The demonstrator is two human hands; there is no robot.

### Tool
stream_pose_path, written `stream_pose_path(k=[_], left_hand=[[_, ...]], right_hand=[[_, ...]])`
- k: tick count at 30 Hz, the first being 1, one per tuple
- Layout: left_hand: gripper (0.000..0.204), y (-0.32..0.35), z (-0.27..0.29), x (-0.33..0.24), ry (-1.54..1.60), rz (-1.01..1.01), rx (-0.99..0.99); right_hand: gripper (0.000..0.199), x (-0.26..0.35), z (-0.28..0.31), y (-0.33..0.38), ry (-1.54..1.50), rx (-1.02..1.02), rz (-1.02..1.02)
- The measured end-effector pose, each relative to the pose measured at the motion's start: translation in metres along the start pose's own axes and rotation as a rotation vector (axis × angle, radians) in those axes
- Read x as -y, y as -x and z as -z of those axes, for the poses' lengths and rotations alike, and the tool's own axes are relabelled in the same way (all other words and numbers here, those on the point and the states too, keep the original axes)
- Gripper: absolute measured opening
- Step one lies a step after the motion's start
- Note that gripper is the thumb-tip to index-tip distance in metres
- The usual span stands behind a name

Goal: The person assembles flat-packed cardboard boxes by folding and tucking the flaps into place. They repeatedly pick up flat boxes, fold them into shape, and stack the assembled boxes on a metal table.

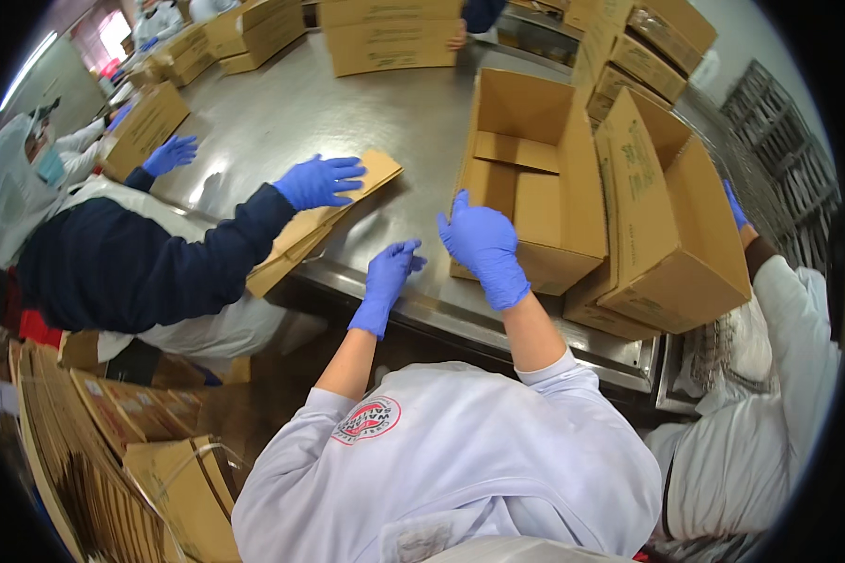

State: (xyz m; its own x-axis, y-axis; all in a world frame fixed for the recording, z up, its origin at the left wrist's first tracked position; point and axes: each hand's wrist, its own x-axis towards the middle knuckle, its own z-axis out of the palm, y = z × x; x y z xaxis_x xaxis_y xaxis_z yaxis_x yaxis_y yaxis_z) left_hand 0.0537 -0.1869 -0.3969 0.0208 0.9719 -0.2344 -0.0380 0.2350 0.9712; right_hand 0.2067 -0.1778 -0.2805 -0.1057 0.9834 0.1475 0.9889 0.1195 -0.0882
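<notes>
Your left hand (388, 277) hung released over the bench (282, 122) edge; your right hand (483, 246), fingers spread and grasping nothing, just touched the open, empty cardboard box (535, 178) ahead.

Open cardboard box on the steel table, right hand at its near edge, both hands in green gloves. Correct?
Not quite. In the head view the gloves on the left hand and right hand are blue, not green. The rest holds: open cardboard box on the steel table, right hand at its near edge.
</notes>
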Motion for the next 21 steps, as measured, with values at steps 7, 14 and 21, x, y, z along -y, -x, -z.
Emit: stream_pose_path(k=[7,14,21], left_hand=[[0.062,-0.009,-0.004,0.030,0.051,0.238,0.211],[0.081,-0.014,-0.015,0.027,0.664,0.078,0.445],[0.084,-0.011,-0.013,0.022,0.663,0.081,0.512]], right_hand=[[0.038,0.003,0.041,0.035,-0.127,-0.028,0.149],[0.037,-0.021,0.037,0.054,-0.414,-0.391,0.189],[0.032,-0.007,0.034,0.064,-0.308,-0.568,0.183]])
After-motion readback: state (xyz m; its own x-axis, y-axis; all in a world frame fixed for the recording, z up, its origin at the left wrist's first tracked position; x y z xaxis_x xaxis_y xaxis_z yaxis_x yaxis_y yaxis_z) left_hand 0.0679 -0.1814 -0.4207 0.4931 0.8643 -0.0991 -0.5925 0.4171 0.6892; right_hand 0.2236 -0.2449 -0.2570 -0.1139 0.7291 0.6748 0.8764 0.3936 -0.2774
